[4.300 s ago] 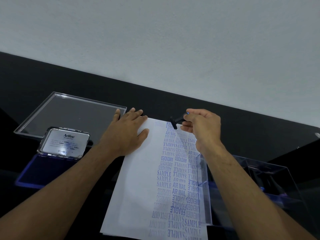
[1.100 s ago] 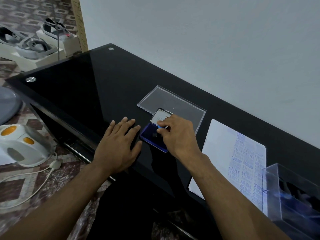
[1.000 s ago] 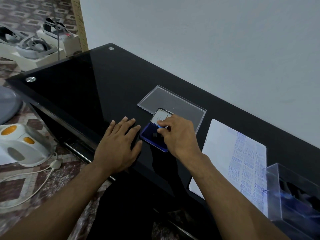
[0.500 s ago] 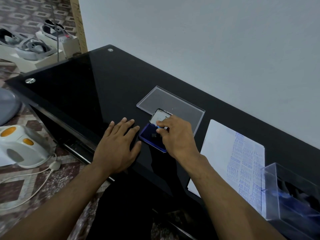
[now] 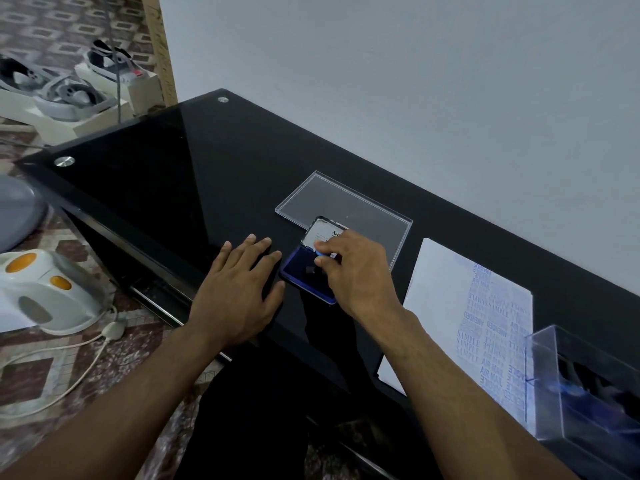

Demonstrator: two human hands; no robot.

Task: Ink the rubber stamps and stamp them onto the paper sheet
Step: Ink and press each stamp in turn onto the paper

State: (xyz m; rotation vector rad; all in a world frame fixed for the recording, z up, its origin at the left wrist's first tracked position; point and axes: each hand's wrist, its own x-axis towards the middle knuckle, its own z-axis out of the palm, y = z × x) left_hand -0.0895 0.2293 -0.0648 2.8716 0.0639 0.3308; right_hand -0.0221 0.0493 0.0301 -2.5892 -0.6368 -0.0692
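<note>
Blue ink pad (image 5: 304,277), one stamp (image 5: 310,270), two hands

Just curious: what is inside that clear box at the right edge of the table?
Inside the clear box are dark shapes with blue parts, likely more rubber stamps. Reflections blur them, and the frame edge cuts the box off, so their number stays unknown.

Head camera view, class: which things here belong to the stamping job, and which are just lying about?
Belong to the job:
rubber stamp in the right hand
ink pad
paper sheet
clear box with more stamps
left hand, flat beside the pad

Lying about:
clear lid
white appliance on the floor
headsets
</note>
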